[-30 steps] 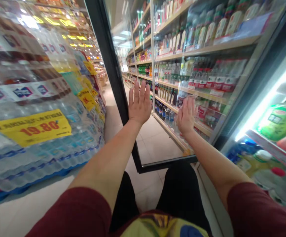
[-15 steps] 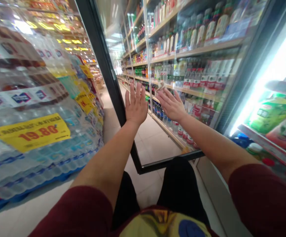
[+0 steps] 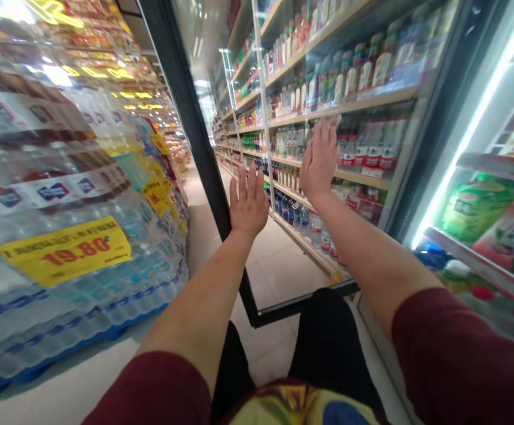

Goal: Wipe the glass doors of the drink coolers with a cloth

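The right hand (image 3: 321,159) has its grip uncurled, laid flat against the glass door (image 3: 283,177), a blurred pale scrap (image 3: 337,120) at its fingertips; whether it holds this I cannot tell. The left hand (image 3: 249,200), fingers spread, lies lower, by the black frame (image 3: 194,109), grasping nothing. The door stands ajar beside a lit cooler (image 3: 469,258); leftward, stacked bottles (image 3: 57,193) bear a yellow price sign (image 3: 66,251).

Location class: retail shop, supermarket type | Indicators: yellow price sign (image 3: 66,251) reading 19.80 | bottled drinks (image 3: 48,192) stacked in bulk beside aisle floor (image 3: 201,233) | lit display cabinet (image 3: 478,257) stocked with packaged goods (image 3: 476,206), fronted by open glass door (image 3: 210,183) | bottle-filled shelving (image 3: 301,97) visible in the door glass
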The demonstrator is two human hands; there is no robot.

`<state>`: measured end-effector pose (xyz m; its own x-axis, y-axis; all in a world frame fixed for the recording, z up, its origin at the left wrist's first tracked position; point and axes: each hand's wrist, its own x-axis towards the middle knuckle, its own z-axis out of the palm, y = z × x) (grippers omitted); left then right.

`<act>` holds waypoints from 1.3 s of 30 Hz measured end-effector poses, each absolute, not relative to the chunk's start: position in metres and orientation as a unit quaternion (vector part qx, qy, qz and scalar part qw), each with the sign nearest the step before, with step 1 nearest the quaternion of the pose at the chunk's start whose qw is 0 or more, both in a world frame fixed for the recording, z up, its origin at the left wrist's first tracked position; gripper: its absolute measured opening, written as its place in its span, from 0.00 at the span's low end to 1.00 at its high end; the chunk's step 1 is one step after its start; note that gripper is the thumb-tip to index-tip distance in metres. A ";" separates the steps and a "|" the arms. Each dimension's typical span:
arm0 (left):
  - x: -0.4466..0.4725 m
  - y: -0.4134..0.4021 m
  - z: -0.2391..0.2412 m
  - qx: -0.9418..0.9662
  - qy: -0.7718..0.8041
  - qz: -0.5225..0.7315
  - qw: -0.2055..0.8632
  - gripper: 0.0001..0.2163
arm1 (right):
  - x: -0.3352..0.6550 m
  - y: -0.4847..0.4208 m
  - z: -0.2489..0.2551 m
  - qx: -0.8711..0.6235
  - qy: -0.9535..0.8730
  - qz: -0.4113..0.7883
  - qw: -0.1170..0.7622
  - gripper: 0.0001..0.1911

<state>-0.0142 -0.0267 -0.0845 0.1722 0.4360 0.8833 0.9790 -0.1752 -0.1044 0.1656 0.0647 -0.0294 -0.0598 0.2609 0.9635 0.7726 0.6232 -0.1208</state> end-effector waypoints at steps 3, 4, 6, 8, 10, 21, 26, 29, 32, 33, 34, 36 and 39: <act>-0.013 -0.029 -0.084 -0.675 -0.525 -0.378 0.354 0.33 | 0.160 0.063 -0.041 -0.315 -0.755 -0.259 0.515 0.32; -0.013 -0.029 -0.083 -0.675 -0.527 -0.380 0.350 0.33 | 0.160 0.062 -0.044 -0.286 -0.781 -0.275 0.483 0.31; -0.012 -0.030 -0.083 -0.674 -0.533 -0.379 0.344 0.33 | 0.162 0.062 -0.046 -0.292 -0.779 -0.279 0.480 0.31; -0.011 -0.031 -0.082 -0.675 -0.536 -0.375 0.340 0.33 | 0.165 0.062 -0.040 -0.360 -0.721 -0.251 0.536 0.33; -0.011 -0.032 -0.082 -0.678 -0.536 -0.371 0.341 0.32 | 0.167 0.062 -0.030 -0.388 -0.696 -0.232 0.557 0.34; -0.011 -0.034 -0.083 -0.676 -0.536 -0.377 0.336 0.33 | 0.165 0.061 0.011 -0.375 -0.711 -0.235 0.546 0.33; -0.009 -0.037 -0.082 -0.675 -0.533 -0.388 0.333 0.33 | 0.159 0.044 0.015 -0.281 -0.801 -0.275 0.452 0.33; -0.008 -0.039 -0.082 -0.676 -0.527 -0.393 0.333 0.32 | 0.157 0.044 0.020 -0.406 -0.694 -0.212 0.556 0.33; -0.006 -0.042 -0.082 -0.678 -0.529 -0.390 0.328 0.32 | 0.162 0.047 0.019 -0.381 -0.714 -0.229 0.541 0.32; -0.006 -0.042 -0.082 -0.679 -0.530 -0.390 0.327 0.32 | 0.166 0.049 0.016 -0.343 -0.747 -0.251 0.510 0.32; -0.005 -0.043 -0.082 -0.679 -0.529 -0.390 0.326 0.32 | 0.171 0.052 0.014 -0.317 -0.769 -0.266 0.487 0.33; -0.005 -0.044 -0.082 -0.678 -0.525 -0.395 0.330 0.32 | 0.184 0.061 0.008 -0.329 -0.756 -0.257 0.503 0.33; -0.005 -0.044 -0.082 -0.677 -0.521 -0.397 0.337 0.32 | 0.199 0.078 0.001 -0.455 -0.613 -0.167 0.624 0.33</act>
